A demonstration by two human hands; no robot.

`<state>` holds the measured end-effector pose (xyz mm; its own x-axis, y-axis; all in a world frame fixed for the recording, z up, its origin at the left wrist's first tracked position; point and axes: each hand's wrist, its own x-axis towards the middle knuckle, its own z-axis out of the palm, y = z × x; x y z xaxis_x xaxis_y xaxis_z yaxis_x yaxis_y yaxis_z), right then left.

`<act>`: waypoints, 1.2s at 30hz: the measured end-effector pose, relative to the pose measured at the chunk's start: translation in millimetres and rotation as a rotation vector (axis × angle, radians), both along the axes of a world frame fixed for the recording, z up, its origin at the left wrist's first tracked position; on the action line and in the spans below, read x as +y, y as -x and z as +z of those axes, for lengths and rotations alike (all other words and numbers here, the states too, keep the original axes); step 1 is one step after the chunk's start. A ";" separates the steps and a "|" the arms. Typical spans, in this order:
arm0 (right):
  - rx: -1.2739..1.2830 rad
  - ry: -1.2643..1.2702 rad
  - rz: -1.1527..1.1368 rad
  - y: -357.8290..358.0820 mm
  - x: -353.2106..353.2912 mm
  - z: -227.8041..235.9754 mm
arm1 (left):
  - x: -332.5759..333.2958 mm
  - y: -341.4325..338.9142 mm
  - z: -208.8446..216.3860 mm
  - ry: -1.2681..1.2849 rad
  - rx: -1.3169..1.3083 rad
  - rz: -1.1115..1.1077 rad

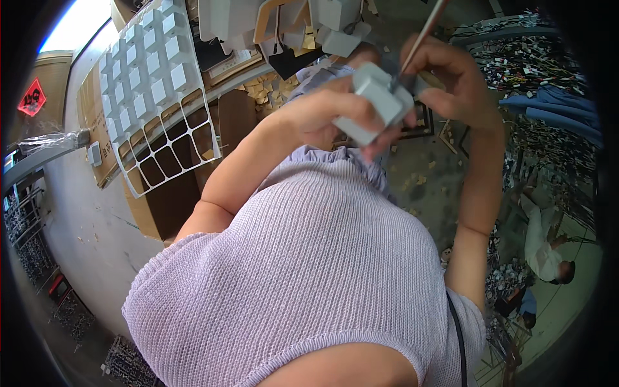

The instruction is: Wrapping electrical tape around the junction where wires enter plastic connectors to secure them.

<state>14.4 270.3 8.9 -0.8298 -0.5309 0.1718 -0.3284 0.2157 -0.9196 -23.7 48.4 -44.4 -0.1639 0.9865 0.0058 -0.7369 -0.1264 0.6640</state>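
Near the top centre of the frame, the left hand [322,113] is closed around a small pale grey block-shaped plastic part [377,103], fingers curled over its near side and thumb underneath. Just to the right of it, touching the same part, the right hand [451,77] pinches a thin wooden-handled brush or stick [422,35] between thumb and forefingers; the shaft slants up to the frame's top edge, and its lower tip meets the grey part's upper face. Whether it carries bristles cannot be told.

Filling the lower middle is the person's lilac ribbed knit top [309,277], with both bare forearms rising from it toward the hands.

At upper left, a white moulded tray with a grid of square pockets [161,122] leans over a brown cardboard box [161,206]; its upper pockets hold similar pale grey parts, the lower ones show bare. Along the right edge, another person in a light shirt [541,245] bends over on the floor, well apart from the hands.
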 end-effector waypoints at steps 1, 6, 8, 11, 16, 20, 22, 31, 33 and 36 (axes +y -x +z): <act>-0.107 0.010 -0.155 -8.0 -4.8 3.3 | 0.1 0.6 1.3 0.130 0.156 0.164; -0.444 0.207 -0.519 -49.4 -56.3 22.4 | 15.8 -5.4 -0.4 0.347 1.030 0.962; -0.477 0.525 -0.486 -54.3 -68.0 27.7 | 15.5 -3.5 -1.1 0.438 1.016 0.944; -0.491 0.445 -0.506 -47.4 -62.0 29.8 | 4.2 -1.1 1.7 0.286 0.594 0.654; -0.044 0.332 -0.383 -17.3 -41.9 11.0 | -1.0 -3.6 7.7 -0.149 -0.235 -0.301; -0.036 0.424 0.234 17.5 -42.0 -4.9 | 9.9 -12.7 4.2 -0.431 -0.403 -0.509; -0.033 0.521 0.406 28.1 -43.1 -6.3 | 10.7 -18.6 1.2 -0.484 -0.597 -0.630; 0.148 -0.245 0.154 14.3 2.9 32.4 | 4.6 -6.6 6.6 -0.260 -0.415 -0.385; 0.026 -0.105 0.015 0.8 -2.2 26.9 | 4.4 -5.4 8.3 -0.099 -0.178 -0.092; -0.451 0.198 -0.349 -29.0 -19.4 24.2 | 11.6 -8.9 5.1 0.283 0.866 0.693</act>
<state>43.4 251.0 33.0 -0.9632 -0.2082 -0.1699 0.1628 0.0507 -0.9853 -14.8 60.1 -39.3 -0.7224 0.6692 0.1742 0.1517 -0.0925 0.9841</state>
